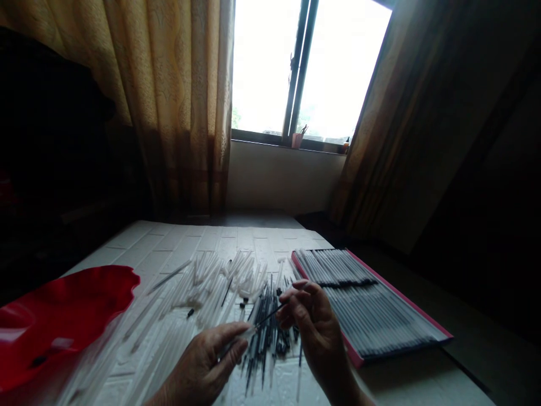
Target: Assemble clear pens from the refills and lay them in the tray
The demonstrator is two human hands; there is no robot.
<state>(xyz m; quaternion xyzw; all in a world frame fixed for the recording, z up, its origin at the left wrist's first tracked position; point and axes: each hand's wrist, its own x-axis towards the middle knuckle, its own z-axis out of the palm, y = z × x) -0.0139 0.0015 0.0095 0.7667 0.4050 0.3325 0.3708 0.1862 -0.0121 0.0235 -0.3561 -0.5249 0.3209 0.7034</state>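
Dim room, white worktop (236,239). Left hand (203,361) grip clenched on clear barrel (236,340); right hand (315,321) pinching refill (270,313). Risk: poor light, misaligned insertion, refill bends.

The worktop (253,237) carries a white covering embossed with a brick pattern, matt and slightly ridged. Clear plastic tubes (211,279) lie on it, smooth and translucent with a faint sheen. The thin dark refills (264,316) look like slim plastic with a dull finish. The red dish (63,316) is glossy plastic that catches highlights along its wavy rim. The flat tray (422,321) has a pink edge of card or plastic; which one cannot be told. The curtains (169,101) are woven cloth, textured and matt.
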